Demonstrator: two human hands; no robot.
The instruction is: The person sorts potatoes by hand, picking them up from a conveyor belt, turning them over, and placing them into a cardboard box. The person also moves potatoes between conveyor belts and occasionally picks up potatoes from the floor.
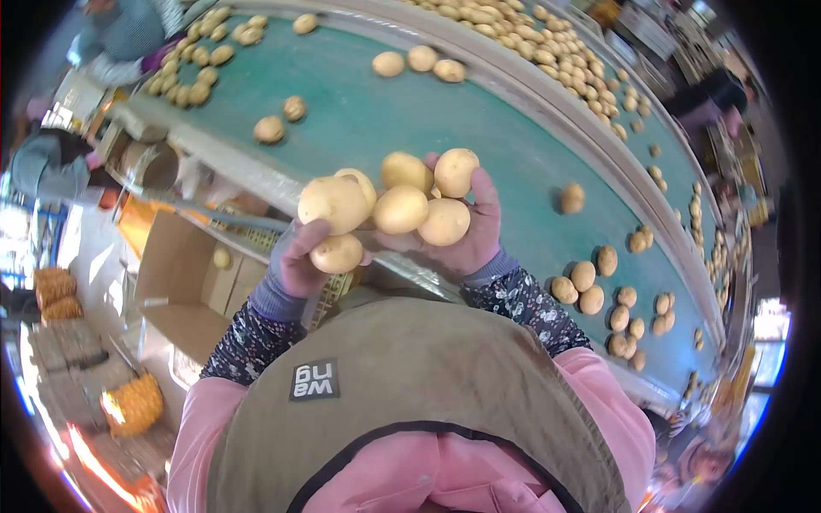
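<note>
Both my hands wear purple gloves and together cradle several pale yellow potatoes (400,209) above the near edge of a green conveyor belt (359,111). My left hand (295,265) grips a large potato (333,203) and a smaller one (336,254) beneath it. My right hand (475,235) holds the others, with one potato (456,172) resting at its fingertips. My floral sleeves and a tan cap brim fill the bottom of the view.
Loose potatoes (590,286) lie scattered on the belt; a second belt (547,43) behind is crowded with them. An open cardboard box (184,265) stands below left. Other workers (120,34) stand along the line. An orange mesh sack (128,406) lies on the floor.
</note>
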